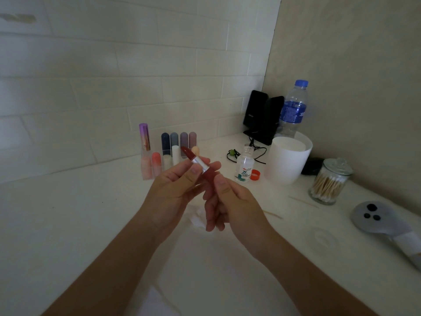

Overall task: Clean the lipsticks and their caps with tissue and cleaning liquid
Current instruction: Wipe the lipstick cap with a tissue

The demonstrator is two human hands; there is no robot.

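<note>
Both hands hold one dark red lipstick [200, 166] above the white counter, its bullet pointing up and away. My left hand [175, 185] pinches the silver collar between thumb and fingertips. My right hand [227, 197] grips the red base with thumb and fingers. A crumpled white tissue [197, 218] lies on the counter below the hands. The small cleaning liquid bottle [245, 166] stands uncapped to the right, its orange-red cap [255, 174] beside it. Several other lipsticks and caps [168, 149] stand in rows at the back by the tiled wall.
A white tub [288, 160], a water bottle [293, 108], black speakers [262, 117] with a cable, and a glass jar of cotton swabs [329, 182] crowd the right corner. A grey shower head [373, 216] lies at the right. Two thin sticks [303, 201] lie near the jar.
</note>
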